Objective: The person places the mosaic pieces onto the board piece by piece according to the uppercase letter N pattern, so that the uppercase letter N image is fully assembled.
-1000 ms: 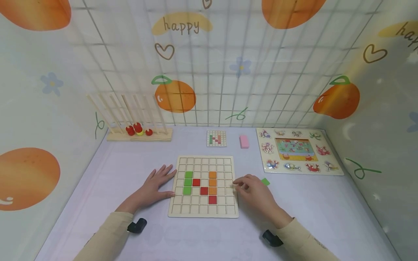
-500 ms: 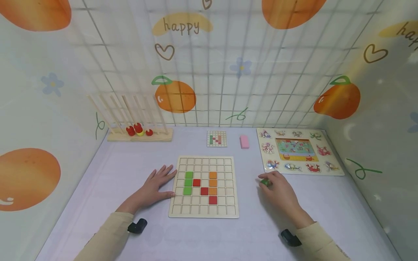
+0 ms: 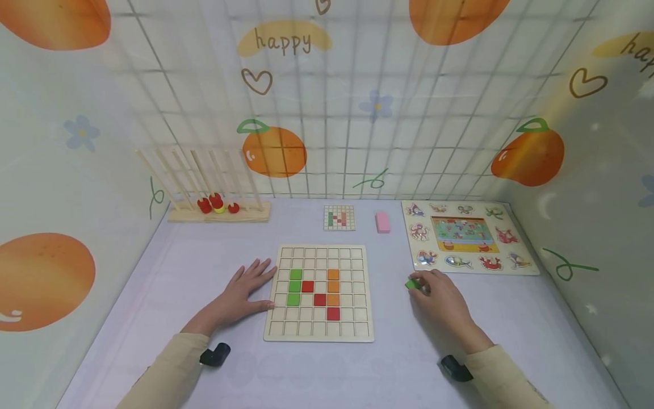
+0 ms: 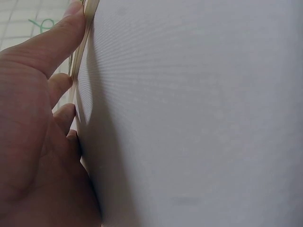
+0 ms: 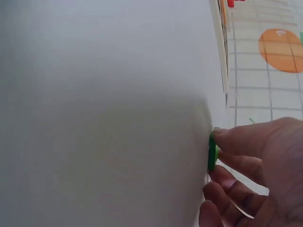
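Observation:
A pale wooden grid board (image 3: 318, 330) lies on the table, with green tiles (image 3: 293, 286), red tiles (image 3: 319, 299) and orange tiles (image 3: 333, 287) in some of its squares. My left hand (image 3: 239, 296) is spread flat at the board's left side, thumb and fingertips touching its edge; the left wrist view shows the thumb (image 4: 52, 42) against that edge. To the right of the board, my right hand (image 3: 441, 295) pinches a loose green tile (image 3: 411, 284) between thumb and fingers. Close up in the right wrist view, the green tile (image 5: 212, 151) stands on its edge at the tabletop.
Behind the board lie a small pattern card (image 3: 339, 218) and a pink block (image 3: 382, 222). A wooden peg rack (image 3: 240, 215) with red and yellow beads (image 3: 216, 200) stands at the back left. A sea-animal puzzle board (image 3: 470, 264) lies back right, close to the right hand.
My right hand has moved right, from the board's right edge to the loose green tile, and now pinches it. The left hand and the board have stayed put.

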A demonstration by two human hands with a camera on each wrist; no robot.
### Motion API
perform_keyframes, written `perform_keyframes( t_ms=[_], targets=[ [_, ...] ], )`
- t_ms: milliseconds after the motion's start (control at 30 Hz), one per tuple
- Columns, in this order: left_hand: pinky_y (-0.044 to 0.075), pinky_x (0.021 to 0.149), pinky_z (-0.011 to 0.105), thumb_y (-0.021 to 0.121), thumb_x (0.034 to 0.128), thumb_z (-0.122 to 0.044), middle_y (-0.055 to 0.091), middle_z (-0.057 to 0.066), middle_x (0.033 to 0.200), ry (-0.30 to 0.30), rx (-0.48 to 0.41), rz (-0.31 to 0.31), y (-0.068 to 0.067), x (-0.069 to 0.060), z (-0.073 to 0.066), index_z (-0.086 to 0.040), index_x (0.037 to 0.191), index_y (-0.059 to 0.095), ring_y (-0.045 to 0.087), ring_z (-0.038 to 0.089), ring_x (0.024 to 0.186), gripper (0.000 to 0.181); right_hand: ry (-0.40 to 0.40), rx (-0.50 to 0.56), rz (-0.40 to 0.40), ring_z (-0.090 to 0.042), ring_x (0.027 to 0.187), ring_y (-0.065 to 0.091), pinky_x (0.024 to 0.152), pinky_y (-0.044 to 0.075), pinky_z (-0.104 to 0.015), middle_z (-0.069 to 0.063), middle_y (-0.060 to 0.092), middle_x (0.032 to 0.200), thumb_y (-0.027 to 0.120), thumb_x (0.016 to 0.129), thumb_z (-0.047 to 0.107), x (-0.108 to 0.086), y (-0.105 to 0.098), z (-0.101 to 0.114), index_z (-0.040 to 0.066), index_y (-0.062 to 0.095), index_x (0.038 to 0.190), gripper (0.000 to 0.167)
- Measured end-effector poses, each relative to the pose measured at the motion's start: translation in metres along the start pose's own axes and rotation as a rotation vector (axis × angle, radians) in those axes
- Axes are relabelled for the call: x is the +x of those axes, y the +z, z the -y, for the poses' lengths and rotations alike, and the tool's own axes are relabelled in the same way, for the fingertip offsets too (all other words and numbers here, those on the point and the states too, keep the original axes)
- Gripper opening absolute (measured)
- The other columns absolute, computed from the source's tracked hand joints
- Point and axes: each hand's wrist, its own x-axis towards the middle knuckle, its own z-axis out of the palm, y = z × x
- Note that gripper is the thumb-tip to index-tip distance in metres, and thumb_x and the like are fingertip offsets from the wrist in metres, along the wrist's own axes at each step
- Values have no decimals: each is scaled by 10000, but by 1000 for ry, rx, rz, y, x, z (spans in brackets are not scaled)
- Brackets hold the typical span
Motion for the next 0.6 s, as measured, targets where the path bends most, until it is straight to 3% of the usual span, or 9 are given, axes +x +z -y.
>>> perform_keyframes(
  t_ms=[400, 600],
  targets=[
    [-6, 1245, 580, 750, 864, -553, 181, 56, 1698, -9, 7, 11, 0, 1, 0, -192, 1603, 342, 50, 328, 1569, 919, -86, 14, 17, -187, 864, 539, 759, 505, -362, -21, 630, 996, 743, 897, 138, 10, 23, 36, 106, 744, 1169, 274],
    [-4, 1245, 579, 745, 867, -558, 184, 62, 1697, -1, 2, 11, 0, 1, 0, -186, 1602, 343, 53, 332, 1568, 917, -85, 28, 12, -183, 900, 566, 809, 535, -372, -16, 632, 1023, 759, 890, 124, 11, 29, 44, 114, 740, 1176, 286]
  ],
)
